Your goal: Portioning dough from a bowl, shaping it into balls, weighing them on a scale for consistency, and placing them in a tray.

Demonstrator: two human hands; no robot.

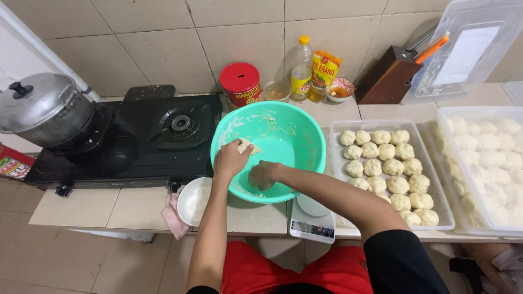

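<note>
My left hand (231,159) has its fingers closed on a dough lump (246,146) inside the bowl (305,130). My right hand (262,175) presses the bowl floor, fingers curled. Tray (340,126) of dough balls (382,167) at three o'clock.

A head-worn camera looks steeply down over a kitchen bench (81,209) toward a tiled wall.

The single view sits close above the person's own forearms, with the green bowl (269,149) near centre frame. A black stove (152,136) fills the left side, trays of dough balls (384,169) the right, and the person's lap and the floor run along the bottom edge.
</note>
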